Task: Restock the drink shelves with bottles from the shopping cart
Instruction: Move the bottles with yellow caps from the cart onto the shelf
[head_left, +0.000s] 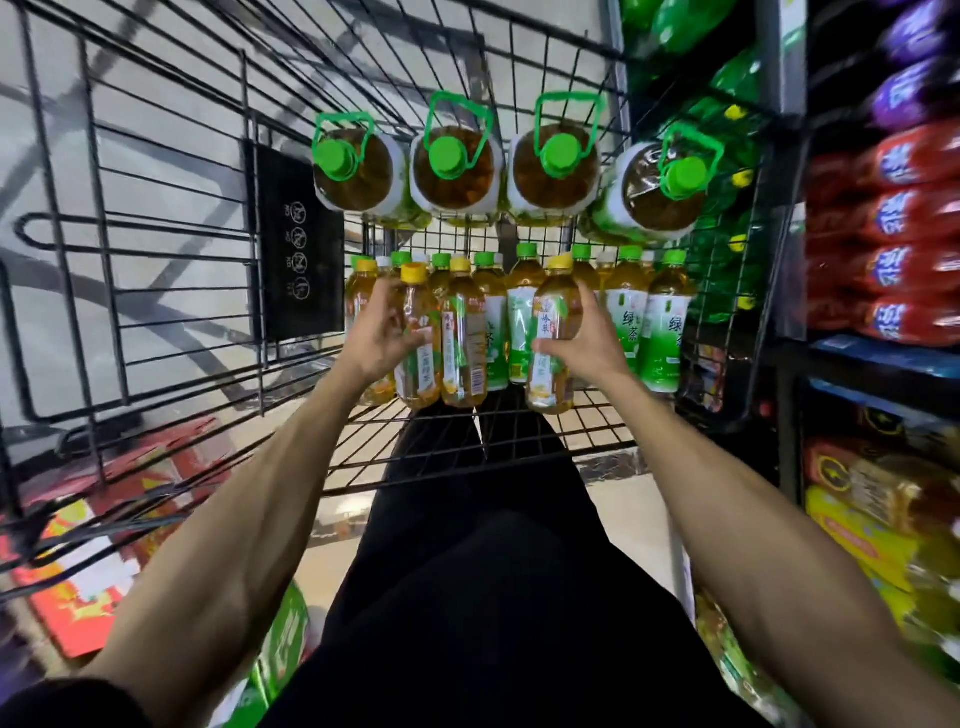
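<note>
**Both hands on yellow-cap bottles in the cart**

Our left hand (382, 332) is curled round the left yellow-cap bottle (422, 374) at mid-body. Our right hand (584, 340) wraps the right yellow-cap bottle (553, 306) at the label. Both bottles are inside the shopping cart (156, 260), in the near row. We can't tell if either is off the cart floor yet.

We judge these to be small full plastic bottles, light enough for one per hand. The film label is probably slick and the walls give if squeezed, so a mid-body grip is best.

A third yellow-cap bottle (462, 338) stands between the two, just beside the left one. The green-cap tea bottles (660, 332) are packed close behind and to the right, and the handled jugs (452, 166) are at the far end.

The drink shelves (883, 358) on the right are blurred and already hold red-wrapped bottles (898, 218). The cart's wire side stands between us and them, so we think the bottles must go up and over it. Tight neighbours may tip.
</note>
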